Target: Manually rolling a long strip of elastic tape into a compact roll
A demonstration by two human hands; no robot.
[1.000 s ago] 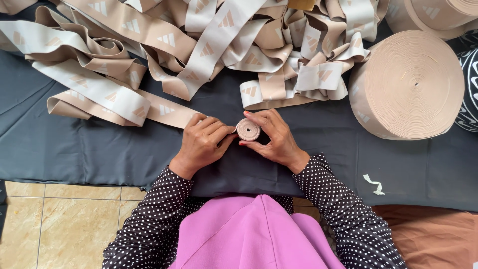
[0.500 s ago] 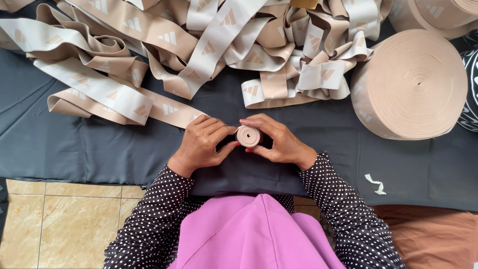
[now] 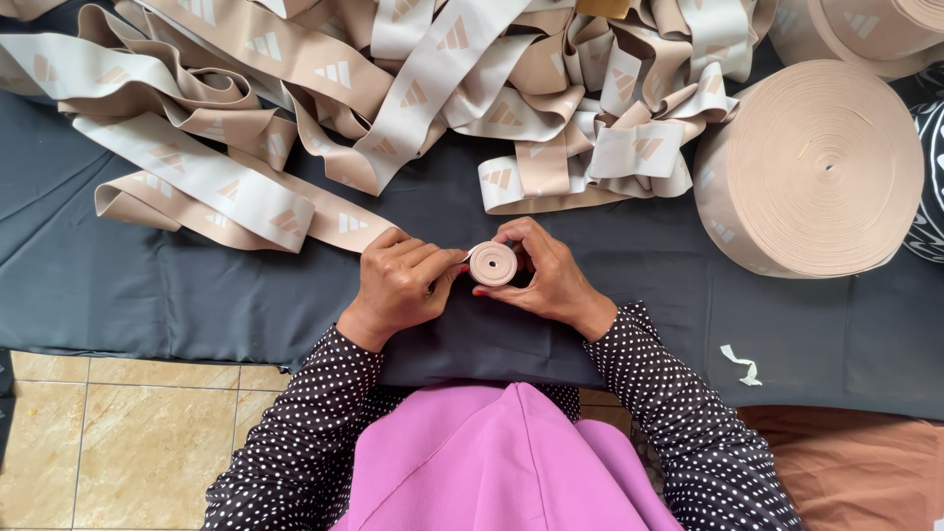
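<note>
Both my hands hold a small roll of beige elastic band upright over the dark grey cloth. My left hand pinches the roll's left side, where the loose band leads into it. My right hand cups the roll from the right and below. The band runs back to a big tangled heap of beige and white printed elastic at the far side.
A large finished roll of beige band lies at the right, with another roll behind it. A small white scrap lies on the cloth. Tiled floor shows at bottom left, brown fabric at bottom right.
The small roll has turned a little between my fingers and drifted slightly right. The loose band feeding it has shifted a bit.
</note>
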